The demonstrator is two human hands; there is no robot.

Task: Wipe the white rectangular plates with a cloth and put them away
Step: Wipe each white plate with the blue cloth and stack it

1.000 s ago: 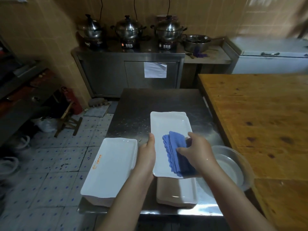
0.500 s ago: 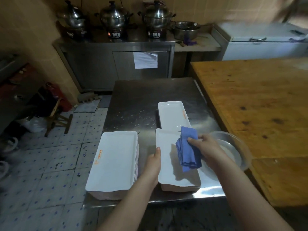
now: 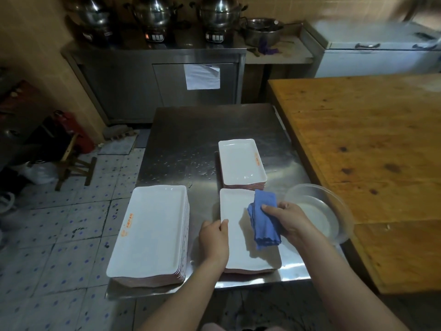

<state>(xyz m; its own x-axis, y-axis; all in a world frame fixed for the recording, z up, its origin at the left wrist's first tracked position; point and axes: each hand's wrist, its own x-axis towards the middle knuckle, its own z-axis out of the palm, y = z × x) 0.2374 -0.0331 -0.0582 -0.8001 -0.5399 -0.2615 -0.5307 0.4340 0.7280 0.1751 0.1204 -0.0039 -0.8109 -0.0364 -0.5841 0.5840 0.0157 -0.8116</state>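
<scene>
While the left hand [image 3: 213, 237] pinches the near white plate's [image 3: 235, 256] left rim, the right hand [image 3: 290, 220] grips a folded blue cloth [image 3: 265, 220] over it. A clear bowl [image 3: 319, 211] sits just right of that plate.

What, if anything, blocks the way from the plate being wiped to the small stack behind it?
Nothing visible does. The plate lies directly in front of the far stack, with only a narrow strip of bare steel table between them. The right hand holds the blue cloth on it; the left hand grips its edge.

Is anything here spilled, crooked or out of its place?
Water drops lie scattered on the steel table. The tall plate stack juts past the table's near edge. The clear bowl overlaps the wooden table.
</scene>
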